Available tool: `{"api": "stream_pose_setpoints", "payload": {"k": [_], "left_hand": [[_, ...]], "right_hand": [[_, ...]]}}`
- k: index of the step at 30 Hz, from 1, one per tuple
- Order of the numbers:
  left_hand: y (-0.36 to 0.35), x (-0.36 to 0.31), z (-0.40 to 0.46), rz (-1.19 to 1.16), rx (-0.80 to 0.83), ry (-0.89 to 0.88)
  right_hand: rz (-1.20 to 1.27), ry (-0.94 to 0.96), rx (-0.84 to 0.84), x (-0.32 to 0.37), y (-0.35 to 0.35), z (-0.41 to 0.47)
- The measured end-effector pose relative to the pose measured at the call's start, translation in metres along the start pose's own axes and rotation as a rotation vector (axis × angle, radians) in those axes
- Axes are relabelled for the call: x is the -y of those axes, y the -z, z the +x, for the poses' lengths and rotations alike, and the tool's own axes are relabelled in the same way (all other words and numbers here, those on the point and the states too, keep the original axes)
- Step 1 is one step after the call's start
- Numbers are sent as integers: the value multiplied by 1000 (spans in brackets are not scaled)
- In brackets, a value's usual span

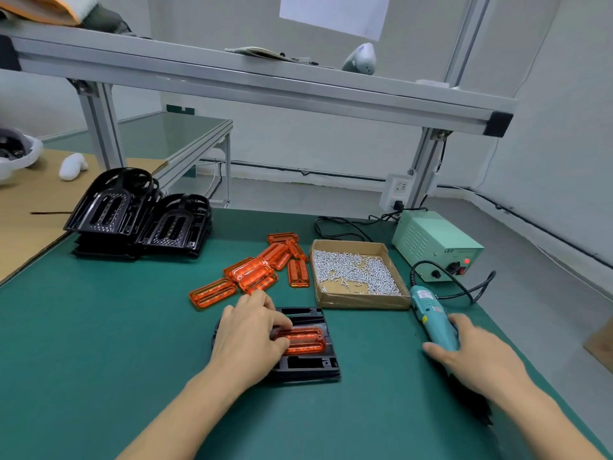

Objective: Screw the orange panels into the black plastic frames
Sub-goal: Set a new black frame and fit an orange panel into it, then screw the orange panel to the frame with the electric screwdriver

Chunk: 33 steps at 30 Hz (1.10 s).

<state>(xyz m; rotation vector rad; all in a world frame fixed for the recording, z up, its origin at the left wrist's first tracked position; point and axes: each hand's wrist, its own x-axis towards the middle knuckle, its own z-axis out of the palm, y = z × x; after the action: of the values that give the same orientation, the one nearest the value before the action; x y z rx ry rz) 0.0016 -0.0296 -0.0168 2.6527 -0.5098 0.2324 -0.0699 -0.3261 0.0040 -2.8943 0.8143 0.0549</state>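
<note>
A black plastic frame [308, 363] lies flat on the green mat in front of me. An orange panel [306, 340] sits in its middle opening. My left hand [248, 333] rests on the frame, its fingertips pressing the panel's left end. My right hand [477, 356] grips a teal electric screwdriver [431, 318] lying on the mat to the right of the frame. Several loose orange panels [255, 272] are scattered behind the frame. A cardboard tray of silver screws [356, 270] stands to their right.
Two stacks of black frames [132, 217] stand at the back left. A pale green power supply [438, 249] with a cable sits at the back right. An aluminium shelf beam [265, 84] crosses overhead. A cardboard sheet [30, 207] lies left of the mat.
</note>
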Motion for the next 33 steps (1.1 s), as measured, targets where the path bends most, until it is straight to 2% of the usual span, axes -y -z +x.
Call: {"api": "stream_pose_setpoints", "payload": {"k": [3, 6, 9, 15, 18, 21, 25, 30, 33], "left_hand": [[5, -1, 2, -18, 34, 12], [11, -2, 4, -67, -7, 19], [16, -7, 13, -110, -37, 16], [16, -28, 46, -224, 8, 6], [11, -40, 69, -245, 25, -14], [4, -48, 93, -197, 46, 4], [-12, -57, 120, -28, 116, 32], [-29, -69, 134, 307, 149, 5], [-35, -74, 138, 401, 147, -28]], "right_hand": [[117, -6, 33, -2, -1, 0], [274, -22, 62, -8, 3, 0], [623, -13, 72, -16, 8, -1], [1336, 120, 87, -8, 25, -1], [1750, 221, -3, 13, 35, 2], [2010, 338, -192, 31, 40, 3], [2205, 404, -358, 52, 42, 3], [2321, 442, -301, 69, 39, 5], [2309, 528, -336, 75, 38, 5]]}}
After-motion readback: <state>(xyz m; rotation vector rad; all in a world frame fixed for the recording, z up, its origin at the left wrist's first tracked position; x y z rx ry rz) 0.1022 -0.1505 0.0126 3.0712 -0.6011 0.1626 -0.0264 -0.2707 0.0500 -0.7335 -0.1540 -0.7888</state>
